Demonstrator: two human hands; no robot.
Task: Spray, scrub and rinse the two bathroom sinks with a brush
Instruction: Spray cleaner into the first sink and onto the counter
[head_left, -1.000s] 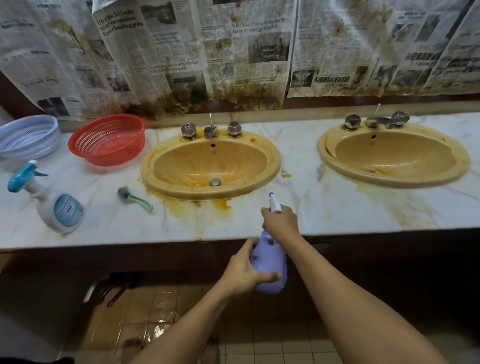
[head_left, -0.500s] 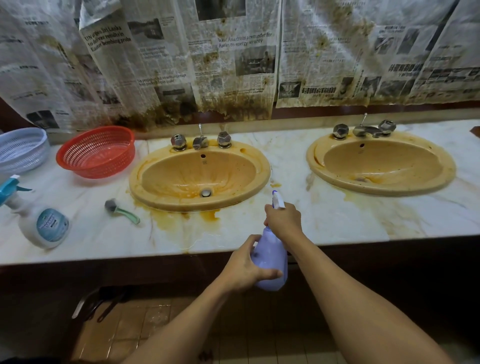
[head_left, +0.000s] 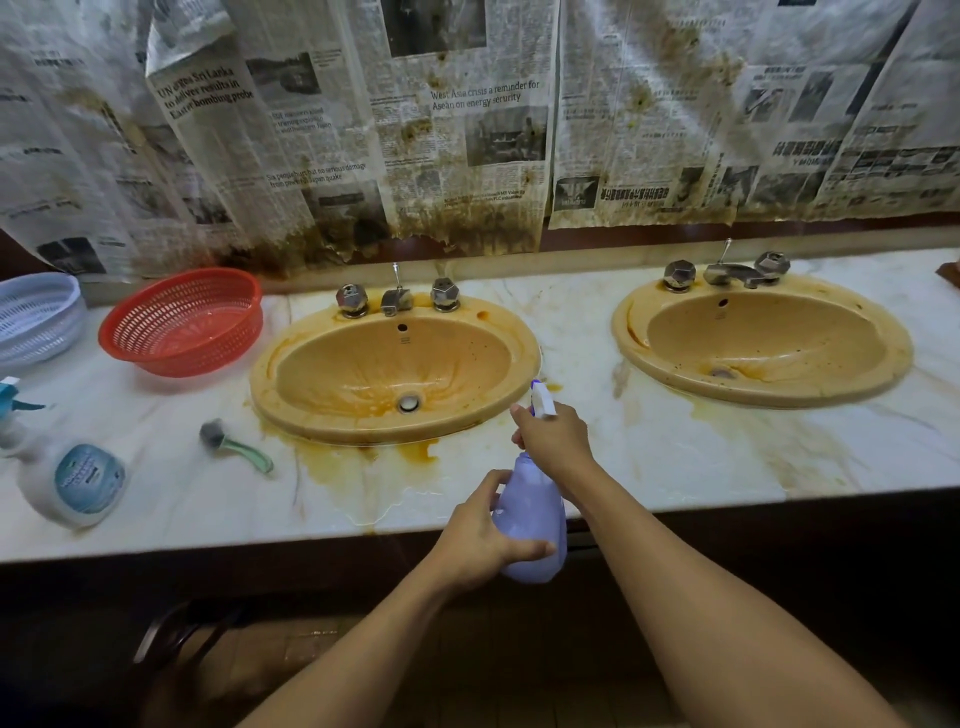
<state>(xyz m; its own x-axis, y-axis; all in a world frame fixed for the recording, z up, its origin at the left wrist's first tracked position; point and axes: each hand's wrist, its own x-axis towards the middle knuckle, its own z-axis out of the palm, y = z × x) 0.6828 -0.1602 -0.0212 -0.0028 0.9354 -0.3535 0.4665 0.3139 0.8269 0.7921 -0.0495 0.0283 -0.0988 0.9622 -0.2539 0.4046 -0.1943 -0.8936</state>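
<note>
Two stained yellow sinks are set in a marble counter: the left sink (head_left: 524, 358) in the middle of the view, the right sink (head_left: 898, 358) further right. I hold a purple spray bottle (head_left: 535, 525) in front of the counter edge, below the left sink's right side. My left hand (head_left: 478, 535) grips the bottle's body. My right hand (head_left: 556, 441) grips its white spray head, whose nozzle points up towards the left sink. A small brush (head_left: 234, 447) with a green handle lies on the counter left of the left sink.
A red basket (head_left: 182, 322) and a pale blue basket (head_left: 36, 317) stand at the back left. A white spray bottle (head_left: 67, 478) with a teal trigger lies at the left front. Orange stains spread on the counter (head_left: 701, 457). Stained newspaper (head_left: 467, 130) covers the wall.
The view has shifted up and to the right, so the counter sits lower and further left in frame. Both hands keep their hold on the purple bottle and have risen slightly towards the counter.
</note>
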